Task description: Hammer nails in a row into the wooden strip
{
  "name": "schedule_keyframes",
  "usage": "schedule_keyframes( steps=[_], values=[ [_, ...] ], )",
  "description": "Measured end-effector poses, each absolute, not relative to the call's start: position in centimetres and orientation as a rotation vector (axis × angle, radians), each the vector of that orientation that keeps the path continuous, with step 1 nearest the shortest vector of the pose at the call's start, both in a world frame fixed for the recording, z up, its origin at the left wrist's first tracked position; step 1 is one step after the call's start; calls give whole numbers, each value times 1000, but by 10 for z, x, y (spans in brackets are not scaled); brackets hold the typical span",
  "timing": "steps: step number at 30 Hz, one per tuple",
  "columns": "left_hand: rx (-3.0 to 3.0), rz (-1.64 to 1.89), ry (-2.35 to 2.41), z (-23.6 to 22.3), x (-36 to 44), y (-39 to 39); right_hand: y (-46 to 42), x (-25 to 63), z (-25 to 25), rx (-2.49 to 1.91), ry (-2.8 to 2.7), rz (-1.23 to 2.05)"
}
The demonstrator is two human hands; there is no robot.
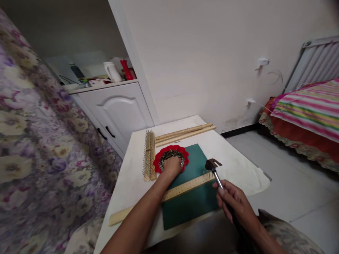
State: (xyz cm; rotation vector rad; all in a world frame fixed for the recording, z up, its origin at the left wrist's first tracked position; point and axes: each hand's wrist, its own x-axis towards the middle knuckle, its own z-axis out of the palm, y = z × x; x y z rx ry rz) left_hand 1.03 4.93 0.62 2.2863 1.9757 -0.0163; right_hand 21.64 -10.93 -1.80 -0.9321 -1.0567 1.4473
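Left of centre, nailed strips [152, 157] lie beside a red bowl [158, 158], where the left hand [172, 165], its fingers too hidden to tell open from closed, seems to be picking nails [169, 154]. A drilled strip [189, 185] crosses the lower centre; at lower right, the right hand [233, 197] grips a hammer [216, 175]. Next likely calls for lifting nails out.

A white cloth covers the tabletop [230, 155]. On it lies a green mat [190, 208], crossed by a drilled strip [185, 188] whose left end reaches past the mat onto the cloth. A red bowl [158, 158] sits at the mat's far left corner, beside nailed strips [150, 155]. Bare strips [185, 133] lie along the far edge.
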Motion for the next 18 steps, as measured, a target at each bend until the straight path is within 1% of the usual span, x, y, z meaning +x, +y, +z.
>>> schedule_keyframes(
  steps=[6,9,12,15,18],
  values=[
    [2312,244,1916,8,-1,35,-111,218,-18,-911,-1055,1439],
    [2283,566,1702,10,-4,17,-109,215,-17,-940,-1043,1408],
    [1952,900,1320,7,3,-3,-106,211,-15,-967,-1040,1352],
    [1523,1030,1059,5,18,-22,-103,208,-16,-974,-1034,1289],
    [1240,1094,920,6,34,-37,-102,203,-19,-972,-1010,1264]
  ],
)
